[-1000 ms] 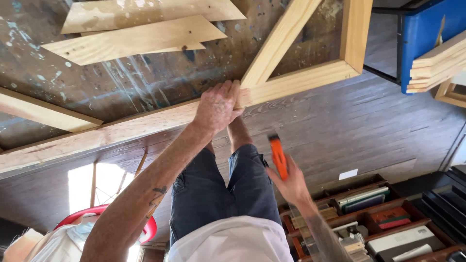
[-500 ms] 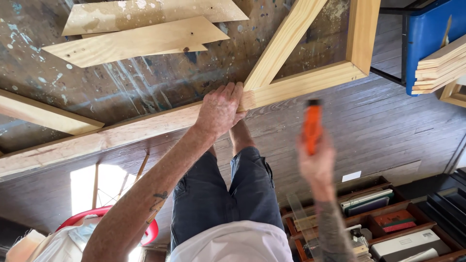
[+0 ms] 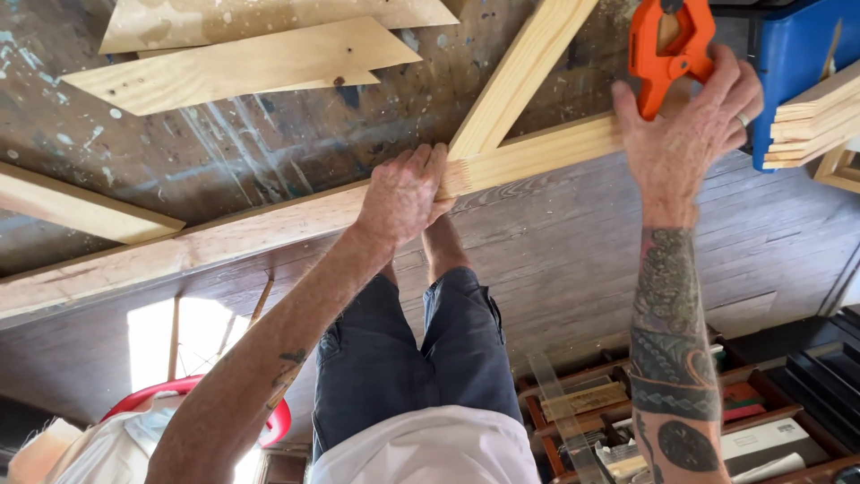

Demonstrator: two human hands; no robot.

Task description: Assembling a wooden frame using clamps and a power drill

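A blue bin [image 3: 806, 63] stands at the top right corner, beside stacked wood strips [image 3: 820, 112]. One orange spring clamp [image 3: 667, 49] sits pinched in the right hand [image 3: 685, 134], above the long wooden rail [image 3: 269, 229]. The left hand [image 3: 403, 193] presses closed over the rail where a diagonal strut [image 3: 520, 76] meets it.

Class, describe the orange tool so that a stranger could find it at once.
Start at the paint-spattered workbench and follow the long pale wooden rail toward the blue bin. There the right hand holds an orange plastic spring clamp, the only orange thing among bare wood.
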